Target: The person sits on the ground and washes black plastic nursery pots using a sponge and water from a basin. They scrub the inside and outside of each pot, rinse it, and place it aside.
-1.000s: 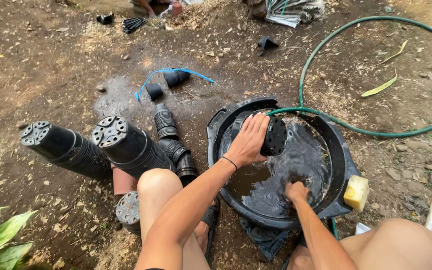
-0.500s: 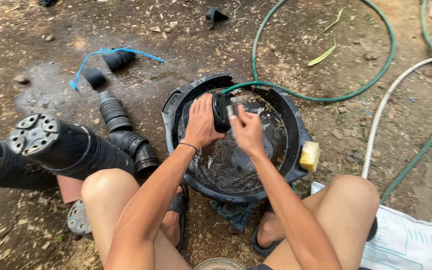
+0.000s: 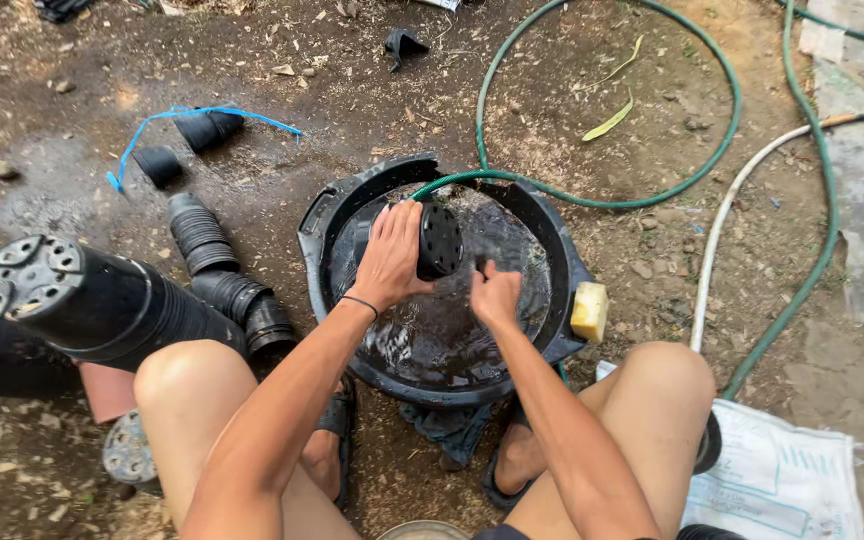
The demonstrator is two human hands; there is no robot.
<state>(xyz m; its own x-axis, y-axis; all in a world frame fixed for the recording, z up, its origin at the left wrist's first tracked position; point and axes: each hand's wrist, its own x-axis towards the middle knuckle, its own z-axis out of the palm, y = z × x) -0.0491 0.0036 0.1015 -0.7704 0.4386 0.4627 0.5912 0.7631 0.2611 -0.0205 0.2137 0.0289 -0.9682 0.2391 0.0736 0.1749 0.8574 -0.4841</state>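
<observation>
Head view shows the left hand [image 3: 390,255] gripping a black plastic pot [image 3: 439,240] on its side above the water in a black tub [image 3: 324,215]. Just beside it, the right hand [image 3: 495,295] is curled into a loose fist; whether it holds anything cannot be told. A yellow sponge [image 3: 589,310] rests on the tub's rim.

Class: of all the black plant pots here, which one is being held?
The black pot above the water-filled basin, gripped by the left hand; the others lie on the ground.

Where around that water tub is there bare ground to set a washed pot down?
Bare dirt lies inside the green hose loop beyond the tub, and between the tub and the white hose. The tub's left is crowded with stacked black pots. The left hand holds a pot over the water; the right hand is beside it.
</observation>
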